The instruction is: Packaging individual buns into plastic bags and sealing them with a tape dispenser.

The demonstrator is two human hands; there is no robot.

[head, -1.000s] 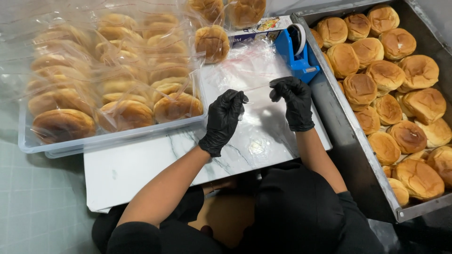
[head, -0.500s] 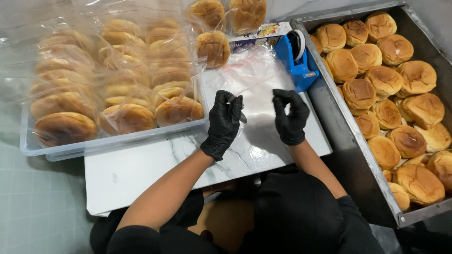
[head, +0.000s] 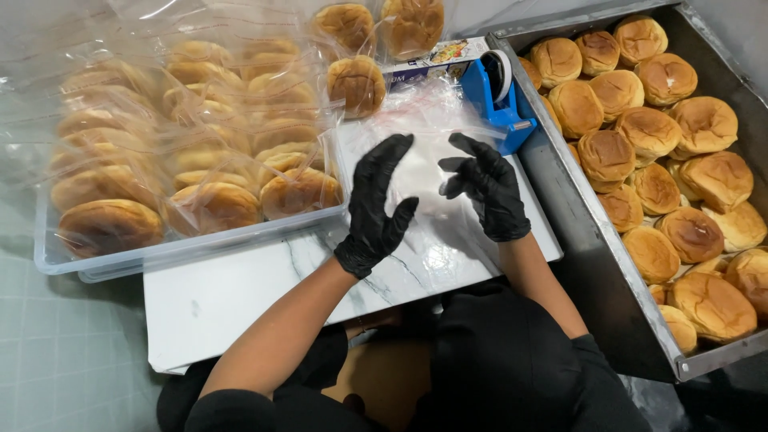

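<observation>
A: What has moved since the earlier view?

B: Both hands have lifted off the slab [head: 240,296] and drawn apart. Earlier they were held close together low over it; now the left hand [head: 378,210] and the right hand [head: 486,190] stand raised with a clear bag [head: 428,172] between them.

A: State of each grip?

B: Left hand: fingers spread and upright, palm turned toward the bag, nothing pinched. Right hand: fingers curled loosely at the bag's edge; whether they actually pinch the film cannot be told.

A: Where is the bag?

B: Held up between the two gloved hands, above the middle of the slab, just in front of the blue tape dispenser [head: 500,100]. More clear film lies flat on the slab under it.

A: Surroundings?

B: Left: a clear tub [head: 192,248] filled with bagged buns [head: 296,192]. Behind the dispenser, a printed box [head: 436,60] and further bagged buns. Right: a metal tray [head: 600,240] holding loose buns [head: 648,132] in rows, its rim just beside the slab.
</observation>
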